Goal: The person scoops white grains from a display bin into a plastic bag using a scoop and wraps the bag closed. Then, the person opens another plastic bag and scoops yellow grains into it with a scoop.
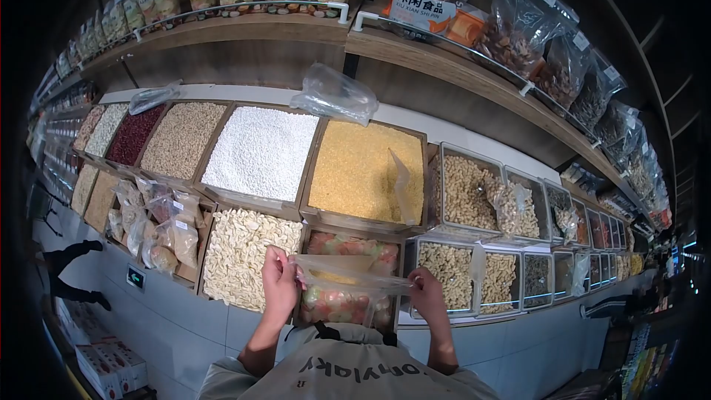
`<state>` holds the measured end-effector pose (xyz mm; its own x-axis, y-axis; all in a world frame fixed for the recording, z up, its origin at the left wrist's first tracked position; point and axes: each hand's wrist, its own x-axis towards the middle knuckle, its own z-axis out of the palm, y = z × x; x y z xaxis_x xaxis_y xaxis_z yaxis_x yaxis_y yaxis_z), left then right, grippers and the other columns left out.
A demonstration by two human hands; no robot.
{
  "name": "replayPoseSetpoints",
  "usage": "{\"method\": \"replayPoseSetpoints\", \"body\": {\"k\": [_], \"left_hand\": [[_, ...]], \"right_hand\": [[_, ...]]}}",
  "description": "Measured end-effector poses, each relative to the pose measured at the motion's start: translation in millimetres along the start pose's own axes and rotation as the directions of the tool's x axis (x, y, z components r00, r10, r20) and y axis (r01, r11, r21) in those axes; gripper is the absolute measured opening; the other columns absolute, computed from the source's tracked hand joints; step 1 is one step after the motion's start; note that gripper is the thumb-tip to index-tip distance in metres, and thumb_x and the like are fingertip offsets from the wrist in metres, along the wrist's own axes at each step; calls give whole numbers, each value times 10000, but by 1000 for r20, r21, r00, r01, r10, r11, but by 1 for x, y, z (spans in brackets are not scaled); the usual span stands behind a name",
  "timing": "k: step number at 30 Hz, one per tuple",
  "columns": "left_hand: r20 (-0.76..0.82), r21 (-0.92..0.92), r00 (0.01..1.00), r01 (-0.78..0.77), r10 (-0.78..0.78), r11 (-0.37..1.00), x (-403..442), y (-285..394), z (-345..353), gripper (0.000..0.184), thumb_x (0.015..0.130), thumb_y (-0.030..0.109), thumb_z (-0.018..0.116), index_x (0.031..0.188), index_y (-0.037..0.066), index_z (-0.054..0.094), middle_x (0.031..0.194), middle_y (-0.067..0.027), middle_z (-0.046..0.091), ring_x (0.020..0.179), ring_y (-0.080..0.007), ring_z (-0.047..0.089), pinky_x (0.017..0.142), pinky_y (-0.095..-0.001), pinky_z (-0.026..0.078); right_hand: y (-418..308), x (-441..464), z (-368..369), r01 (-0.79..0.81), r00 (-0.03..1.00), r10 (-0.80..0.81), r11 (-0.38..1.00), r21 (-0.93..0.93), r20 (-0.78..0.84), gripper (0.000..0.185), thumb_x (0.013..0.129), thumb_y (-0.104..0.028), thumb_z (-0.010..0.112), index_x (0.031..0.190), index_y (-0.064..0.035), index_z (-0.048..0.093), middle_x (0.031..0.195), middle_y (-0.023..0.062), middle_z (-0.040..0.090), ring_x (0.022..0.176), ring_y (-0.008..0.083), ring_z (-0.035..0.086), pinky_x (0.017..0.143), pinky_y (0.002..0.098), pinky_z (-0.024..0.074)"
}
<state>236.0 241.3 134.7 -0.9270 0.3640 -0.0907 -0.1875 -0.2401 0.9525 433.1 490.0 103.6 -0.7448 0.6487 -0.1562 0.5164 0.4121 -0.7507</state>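
A clear plastic bag (348, 270) is stretched between my two hands, with something yellow showing through it. My left hand (281, 281) pinches its left edge, beside a bin of pale flat flakes (248, 259). At the bag's right end my right hand (428, 292) has its fingers closed on the edge, next to a bin of peanuts (446, 272). Below the bag lies a bin of red and green wrapped items (333, 307). Beyond it is a bin of yellow grain (355, 170) with a clear scoop (402, 185) standing in it.
A bin of white grain (259, 152) stands behind the flakes. An empty-looking clear bag (337, 92) lies on the back ledge. Bagged goods (174, 233) fill a bin at left. Shelves (444, 67) of packets run above. A person's legs (74, 274) show at far left.
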Motion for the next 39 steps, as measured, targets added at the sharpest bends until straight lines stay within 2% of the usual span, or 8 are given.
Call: {"method": "replayPoseSetpoints", "body": {"k": [5,15,21,23,27,30,35,39], "left_hand": [[-29,40,1000,-3,5,999,2,4,1,106,1013,27,387,986,38,488,680,-28,534,582,-78,521,529,-222,447],[173,187,981,-117,85,975,4,-10,-8,241,910,-69,387,900,-16,622,762,-48,628,750,-118,591,720,-267,483],[482,474,874,-318,60,821,-16,14,33,136,821,30,611,950,-9,594,874,-129,643,775,-272,640,771,-323,504],[591,475,797,-470,126,744,-18,6,45,237,777,45,671,990,-6,581,888,-139,636,804,-321,625,777,-353,504],[722,489,669,-675,178,553,-23,-15,51,301,822,98,670,1067,-14,536,929,-159,605,825,-410,600,733,-441,505],[570,616,822,-434,9,658,-24,-35,45,186,880,67,595,1034,-15,531,909,-185,591,836,-427,585,720,-474,483],[510,528,860,-333,21,781,-18,-38,39,83,922,25,519,996,-9,536,887,-201,584,840,-441,576,721,-466,475],[515,399,857,-251,11,882,-25,-29,46,123,900,-20,492,1006,-19,555,905,-205,587,838,-432,574,721,-435,467]], "right_hand": [[-29,-4,-12,-102,987,47,924,369,154,117,976,-40,515,952,-28,629,634,2,553,535,58,514,488,244,408],[-33,-1,13,-40,989,-54,805,592,140,235,959,40,417,880,-26,628,666,22,567,559,88,541,517,249,434],[-63,-10,29,68,953,-202,868,492,226,176,905,61,477,858,-33,619,725,59,597,641,144,595,581,273,471],[-76,-9,32,441,861,-476,875,199,181,104,834,43,560,876,-32,620,800,94,635,775,244,632,711,339,500],[-78,-14,45,631,761,-635,772,75,134,149,800,32,599,926,-33,645,849,109,643,869,299,607,786,394,483],[-76,-18,45,604,781,-610,792,83,135,264,797,-5,642,1059,-43,646,994,135,655,991,343,608,878,423,483],[-34,-3,60,453,876,-455,890,53,159,724,785,-87,715,1434,-33,398,1447,233,388,1349,377,393,1099,431,354],[-25,-6,71,496,852,-456,861,-115,258,852,750,-144,785,1471,-34,345,1502,213,325,1411,361,316,1153,420,288]]}}
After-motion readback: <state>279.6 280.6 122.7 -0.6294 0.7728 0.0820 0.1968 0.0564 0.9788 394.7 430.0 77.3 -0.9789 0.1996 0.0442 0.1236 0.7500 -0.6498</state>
